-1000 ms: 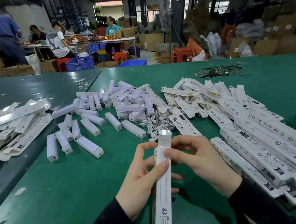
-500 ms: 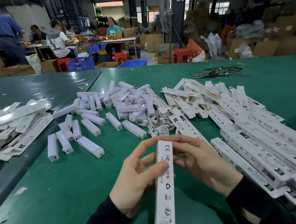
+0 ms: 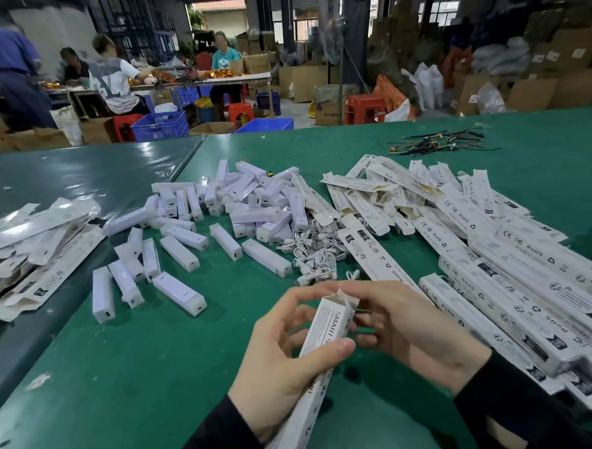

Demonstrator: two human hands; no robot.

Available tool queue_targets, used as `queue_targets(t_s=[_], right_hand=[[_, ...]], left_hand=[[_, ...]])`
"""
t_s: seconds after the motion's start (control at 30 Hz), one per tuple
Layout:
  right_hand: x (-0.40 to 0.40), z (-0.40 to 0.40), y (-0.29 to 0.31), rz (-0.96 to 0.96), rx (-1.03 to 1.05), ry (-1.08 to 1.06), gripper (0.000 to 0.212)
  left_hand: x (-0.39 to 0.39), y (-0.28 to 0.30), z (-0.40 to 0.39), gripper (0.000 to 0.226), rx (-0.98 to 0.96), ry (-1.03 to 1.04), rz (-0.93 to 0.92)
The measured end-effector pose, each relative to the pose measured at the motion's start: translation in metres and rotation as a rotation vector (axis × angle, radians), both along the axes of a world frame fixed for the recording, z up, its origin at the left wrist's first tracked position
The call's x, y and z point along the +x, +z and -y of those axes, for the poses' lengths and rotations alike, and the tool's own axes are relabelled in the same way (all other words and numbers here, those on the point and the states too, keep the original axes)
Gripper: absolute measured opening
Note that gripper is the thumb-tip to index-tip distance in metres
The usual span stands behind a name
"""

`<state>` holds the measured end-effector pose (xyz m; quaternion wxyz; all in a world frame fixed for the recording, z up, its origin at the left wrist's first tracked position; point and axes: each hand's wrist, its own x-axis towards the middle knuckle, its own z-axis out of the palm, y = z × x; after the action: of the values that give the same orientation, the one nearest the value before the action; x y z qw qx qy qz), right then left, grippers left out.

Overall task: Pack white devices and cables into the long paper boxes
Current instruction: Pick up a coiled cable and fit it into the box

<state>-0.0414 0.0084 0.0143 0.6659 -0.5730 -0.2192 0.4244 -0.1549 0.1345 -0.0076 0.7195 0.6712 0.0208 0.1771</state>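
Observation:
My left hand [image 3: 288, 365] grips a long white paper box [image 3: 322, 332] around its middle, thumb across the printed face, the box tilted up and away. My right hand [image 3: 406, 325] pinches the small flaps at the box's top end, which stands open. Several white devices [image 3: 178, 292] lie scattered on the green table [image 3: 142, 387] ahead and to the left. A tangle of white cables [image 3: 315, 254] sits just beyond my hands. Whether the held box has anything inside is hidden.
Several filled long boxes [image 3: 517, 281] are stacked at the right. Flat unfolded box blanks [image 3: 35, 245] lie at the left and more at the centre back [image 3: 382, 189]. Dark wires [image 3: 434, 143] lie far back. People work at another table [image 3: 232, 77] behind.
The box has rotated in my hands, showing a different printed face, and its top flaps now stand open. Both hands stayed in about the same place.

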Motion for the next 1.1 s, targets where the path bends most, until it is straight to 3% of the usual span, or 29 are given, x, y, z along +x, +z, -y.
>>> queue_targets(t_s=[0.23, 0.5, 0.63, 0.83, 1.1], right_hand=[[-0.002, 0.000, -0.001, -0.005, -0.027, 0.045, 0.036], [-0.004, 0.000, -0.001, 0.003, -0.005, 0.083, 0.030], [-0.003, 0.000, -0.002, -0.003, 0.005, 0.090, 0.043], [-0.005, 0.001, -0.002, 0.037, 0.014, 0.116, 0.030], [-0.008, -0.001, -0.004, 0.230, -0.034, 0.060, 0.024]], left_hand=[[-0.003, 0.003, 0.001, 0.024, -0.173, -0.234, -0.101], [-0.002, -0.001, 0.003, 0.037, -0.170, -0.209, -0.085], [-0.001, -0.001, 0.002, 0.037, -0.133, -0.197, -0.081], [-0.001, -0.003, 0.001, 0.033, -0.124, -0.175, -0.087], [0.000, -0.008, -0.001, 0.043, -0.136, -0.115, -0.090]])
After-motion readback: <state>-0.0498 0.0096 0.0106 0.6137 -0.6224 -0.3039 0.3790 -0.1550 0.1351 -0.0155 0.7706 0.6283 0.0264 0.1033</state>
